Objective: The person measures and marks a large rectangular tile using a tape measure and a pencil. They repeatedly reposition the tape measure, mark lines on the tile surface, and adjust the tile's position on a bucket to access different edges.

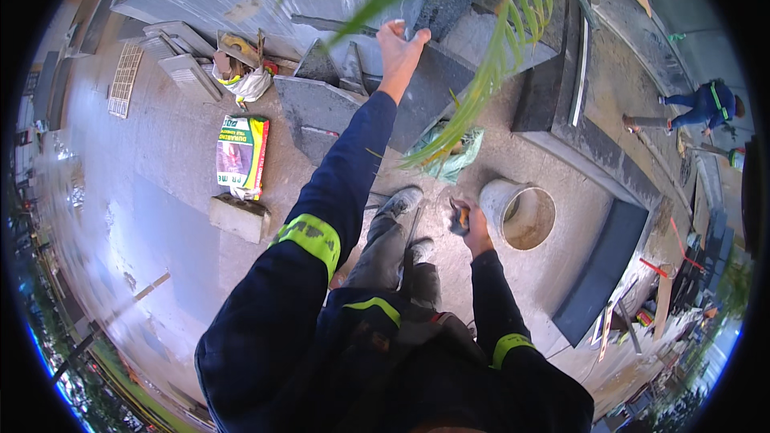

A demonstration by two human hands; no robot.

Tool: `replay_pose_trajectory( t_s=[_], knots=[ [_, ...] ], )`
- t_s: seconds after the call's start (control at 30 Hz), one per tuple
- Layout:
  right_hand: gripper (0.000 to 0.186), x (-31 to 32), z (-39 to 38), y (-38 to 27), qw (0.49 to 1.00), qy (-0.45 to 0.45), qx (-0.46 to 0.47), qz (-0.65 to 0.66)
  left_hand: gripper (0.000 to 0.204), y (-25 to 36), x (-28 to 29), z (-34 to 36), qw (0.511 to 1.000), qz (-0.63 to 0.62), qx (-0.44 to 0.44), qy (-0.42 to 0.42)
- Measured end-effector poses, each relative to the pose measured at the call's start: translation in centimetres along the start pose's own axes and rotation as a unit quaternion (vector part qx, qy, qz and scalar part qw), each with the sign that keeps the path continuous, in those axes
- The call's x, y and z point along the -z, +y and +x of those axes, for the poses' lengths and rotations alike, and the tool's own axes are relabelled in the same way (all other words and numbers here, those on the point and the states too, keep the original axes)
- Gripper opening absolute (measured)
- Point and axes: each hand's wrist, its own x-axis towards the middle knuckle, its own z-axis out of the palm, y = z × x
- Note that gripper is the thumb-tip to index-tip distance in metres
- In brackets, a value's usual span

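Note:
My left hand [399, 54] is stretched forward, at the upper edge of a dark grey stone slab [441, 80] that leans among other slabs. Its fingers curl toward the thumb; what they grip, if anything, is too small to make out. Held low by my right hand [478, 234] is a black-and-orange tool [459, 218], its exact kind unclear. Just right of that hand stands a pale round bucket [499, 207], open at the top. Ahead of the tool, a green plastic sack [453, 162] lies crumpled against the slabs.
Palm fronds [489, 72] hang close across the view. At left are a printed bag [243, 156], a concrete block [239, 219] and a white sack [245, 84] of tools. A dark slab [603, 273] lies at right. Farther right, another person [706, 104] bends over.

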Motion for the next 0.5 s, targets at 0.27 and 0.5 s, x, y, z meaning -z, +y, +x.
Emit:
replay_pose_trajectory(
  t_s=[0.27,0.5],
  knots=[
    [0.039,17.0,-12.6,21.4,0.957,0.229,-0.01,0.179,0.066,-5.8,2.2,-3.4,0.993,0.009,-0.115,-0.006],
    [0.037,10.9,-15.7,32.4,0.95,0.222,-0.056,0.212,0.078,-23.5,24.5,-15.1,0.911,0.251,0.144,-0.292]
  ],
)
